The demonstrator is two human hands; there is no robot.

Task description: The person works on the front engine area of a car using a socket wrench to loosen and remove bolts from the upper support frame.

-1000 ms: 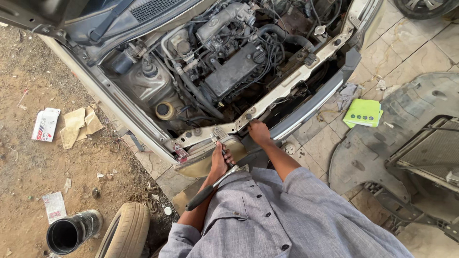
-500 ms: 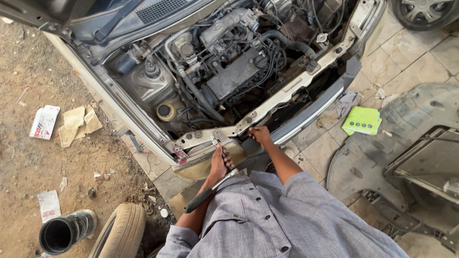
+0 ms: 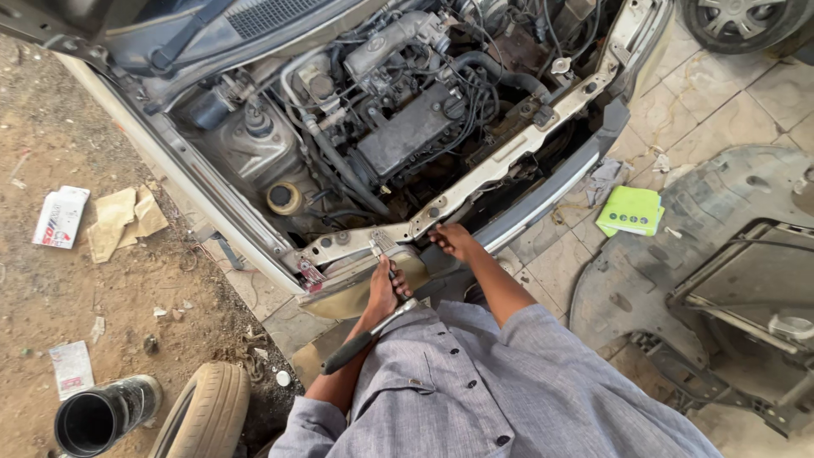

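Note:
An open car engine bay [image 3: 398, 127] fills the upper part of the head view, with a bare metal front crossmember [image 3: 475, 174] running diagonally. My left hand [image 3: 386, 293] grips a long metal tool with a black handle [image 3: 360, 339]; its head meets the crossmember's lower left end. My right hand [image 3: 454, 242] rests on the crossmember's lower edge, fingers curled over the metal. Both forearms come out of grey shirt sleeves.
A removed plastic bumper and grille panel [image 3: 729, 280] lies on the tiled floor at the right. A green booklet [image 3: 632, 210] lies near it. A tyre [image 3: 203, 411] and a black tube [image 3: 97, 416] sit at the lower left. Papers [image 3: 119, 220] litter the dirt.
The view has shifted slightly. Both hands stay at the crossmember, the left still on the tool; the right has slid a little lower along the metal.

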